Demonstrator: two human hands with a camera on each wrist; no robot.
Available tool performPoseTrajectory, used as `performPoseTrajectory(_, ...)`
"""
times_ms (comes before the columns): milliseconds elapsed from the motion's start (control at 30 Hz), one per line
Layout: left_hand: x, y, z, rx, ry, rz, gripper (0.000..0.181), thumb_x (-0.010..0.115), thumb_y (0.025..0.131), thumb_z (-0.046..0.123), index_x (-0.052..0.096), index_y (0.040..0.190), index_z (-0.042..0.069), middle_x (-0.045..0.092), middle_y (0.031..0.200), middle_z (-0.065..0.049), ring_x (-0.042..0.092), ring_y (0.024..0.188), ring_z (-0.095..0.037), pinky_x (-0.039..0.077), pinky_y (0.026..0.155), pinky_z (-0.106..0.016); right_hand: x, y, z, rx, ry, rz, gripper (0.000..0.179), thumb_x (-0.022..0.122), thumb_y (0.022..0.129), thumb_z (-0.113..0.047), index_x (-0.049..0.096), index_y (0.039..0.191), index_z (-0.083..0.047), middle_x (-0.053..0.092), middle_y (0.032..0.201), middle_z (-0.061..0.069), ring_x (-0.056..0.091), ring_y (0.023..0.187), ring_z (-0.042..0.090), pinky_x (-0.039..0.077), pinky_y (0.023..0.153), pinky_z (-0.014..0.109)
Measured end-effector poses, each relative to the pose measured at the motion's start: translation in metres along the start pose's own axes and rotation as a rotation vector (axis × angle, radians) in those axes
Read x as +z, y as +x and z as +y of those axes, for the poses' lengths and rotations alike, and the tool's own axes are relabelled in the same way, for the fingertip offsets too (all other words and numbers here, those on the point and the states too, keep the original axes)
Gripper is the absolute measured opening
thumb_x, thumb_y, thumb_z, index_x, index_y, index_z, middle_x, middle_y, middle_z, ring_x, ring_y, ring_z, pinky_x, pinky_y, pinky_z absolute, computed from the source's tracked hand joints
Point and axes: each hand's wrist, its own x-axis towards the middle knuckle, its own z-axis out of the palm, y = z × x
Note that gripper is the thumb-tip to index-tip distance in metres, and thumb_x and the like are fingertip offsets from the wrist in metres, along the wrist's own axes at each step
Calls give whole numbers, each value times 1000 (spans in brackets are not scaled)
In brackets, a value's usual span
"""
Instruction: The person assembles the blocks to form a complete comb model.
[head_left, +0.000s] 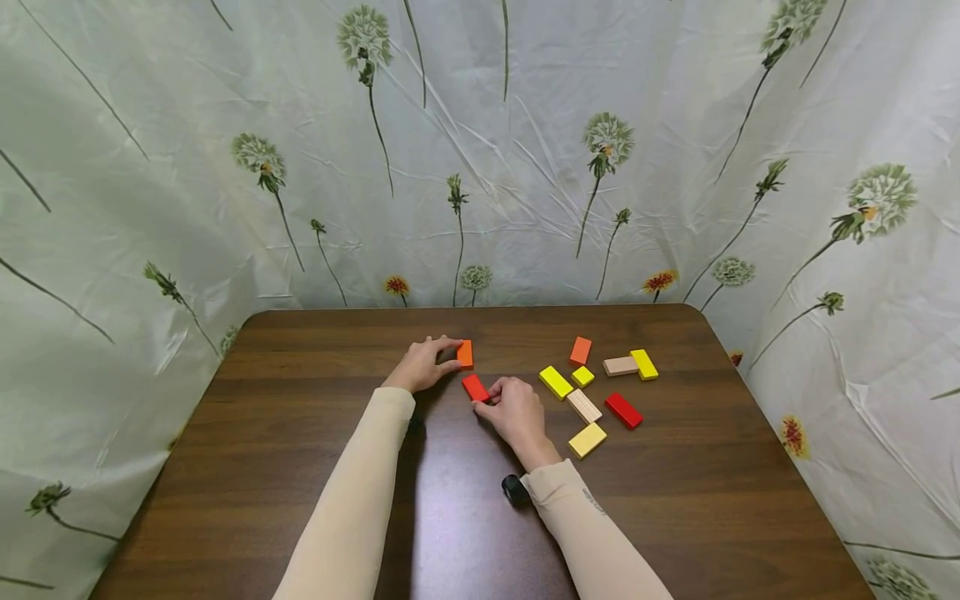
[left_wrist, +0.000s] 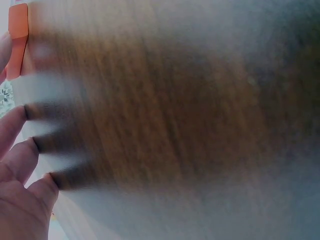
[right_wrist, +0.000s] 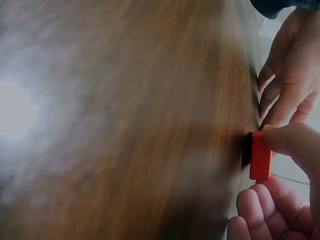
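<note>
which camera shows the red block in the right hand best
The right wrist view: there the red block looks largest, pinched by the right hand. The head view shows it smaller, from above; the left wrist view does not show it.

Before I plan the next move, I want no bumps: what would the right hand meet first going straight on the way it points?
Probably the left hand: the right hand, pinching a red block, points forward-left toward it. The orange block there is close too; depth is unclear.
</note>
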Motion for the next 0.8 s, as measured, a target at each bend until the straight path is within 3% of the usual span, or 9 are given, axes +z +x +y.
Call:
performPoseTrajectory(367, -1, -1, 2, -16, -4, -10, 52, 67, 108, 33, 58, 157, 16, 45, 167, -21, 30, 159, -53, 29, 127, -70, 9, 7, -10, 31, -16, -10, 31, 92, 86, -33, 76, 88, -7, 67, 77, 3, 56, 65, 18, 49, 62, 32)
performPoseTrajectory(800, -1, 0, 0, -34, -7, -26, 54, 66, 108, 34, 56, 159, 17, 43, 169, -21, 28, 160, -53, 27, 127, -70, 17, 14, -14, 49, -51, 2, 35, 92, 86, -39, 74, 87, -9, 70, 84, 7, 62, 70, 23, 57, 67, 42)
